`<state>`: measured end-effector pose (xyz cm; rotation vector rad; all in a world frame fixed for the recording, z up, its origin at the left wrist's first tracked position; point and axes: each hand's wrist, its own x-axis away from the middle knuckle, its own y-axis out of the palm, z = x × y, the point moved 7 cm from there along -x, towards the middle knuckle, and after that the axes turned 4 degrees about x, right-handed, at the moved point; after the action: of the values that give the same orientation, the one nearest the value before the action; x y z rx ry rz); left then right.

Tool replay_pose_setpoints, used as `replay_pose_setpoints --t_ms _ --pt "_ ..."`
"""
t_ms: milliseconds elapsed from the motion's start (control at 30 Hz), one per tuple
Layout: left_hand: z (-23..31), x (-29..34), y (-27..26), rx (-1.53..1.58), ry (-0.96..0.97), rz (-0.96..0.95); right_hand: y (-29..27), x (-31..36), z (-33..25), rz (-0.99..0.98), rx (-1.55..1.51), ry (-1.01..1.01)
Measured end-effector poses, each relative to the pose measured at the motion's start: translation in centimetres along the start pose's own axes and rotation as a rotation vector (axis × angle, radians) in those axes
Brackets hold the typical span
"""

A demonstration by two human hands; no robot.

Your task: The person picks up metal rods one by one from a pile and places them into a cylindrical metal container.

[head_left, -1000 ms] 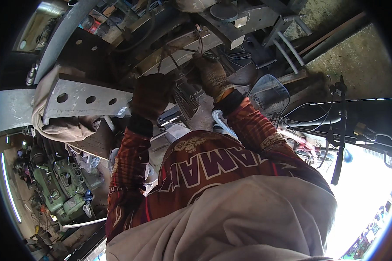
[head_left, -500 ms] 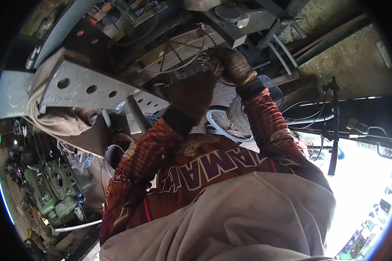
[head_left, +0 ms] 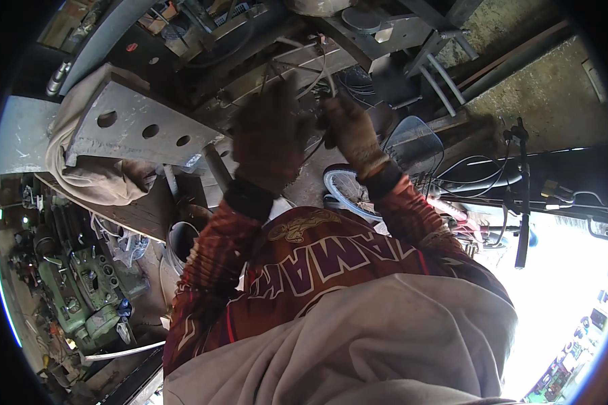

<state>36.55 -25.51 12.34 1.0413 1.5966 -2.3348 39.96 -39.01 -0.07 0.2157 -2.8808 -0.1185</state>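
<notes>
My right hand (head_left: 352,135), in a worn work glove, is closed around a thin grey cable (head_left: 332,84) that rises from its fingers toward the steel frame. A dark length of the same or another cable shows below the hand. To its left, my gloved left hand (head_left: 269,138) is raised close by. Motion blur and shadow hide its fingers, so whether it grips anything is unclear. Beyond both hands, a steel beam (head_left: 250,82) runs across, with loose cable loops lying over it.
A steel plate with round holes (head_left: 128,128) juts in at left, a beige cloth (head_left: 91,183) under it. Below my right hand is a blue-rimmed round object (head_left: 341,183); a mesh basket (head_left: 415,138) stands right of it. Green machinery (head_left: 74,290) sits lower left.
My hands have moved apart: the left went left, the right came nearer to me. The cable now stretches up from my right hand, where a tangle of wires showed before.
</notes>
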Motion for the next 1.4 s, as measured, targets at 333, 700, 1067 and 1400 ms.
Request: replay_pose_setpoints --t_ms 333,700,1067,1400 --pt "-2.7 4.2 7.0 -0.145 0.099 -0.441 -1.2 -5.0 2.8 0.093 -0.209 -0.102" --pt "-3.8 3.9 6.1 -0.102 0.204 -0.386 -0.9 -6.9 2.8 0.119 0.382 -0.348" --pt "-2.6 5.1 4.6 -0.146 0.008 -0.359 2.8 -1.1 -1.6 0.191 1.038 -0.830" --pt "-4.9 16.6 -11.2 -0.002 -0.467 0.043 11.2 5.8 0.5 -0.477 -0.052 0.009"
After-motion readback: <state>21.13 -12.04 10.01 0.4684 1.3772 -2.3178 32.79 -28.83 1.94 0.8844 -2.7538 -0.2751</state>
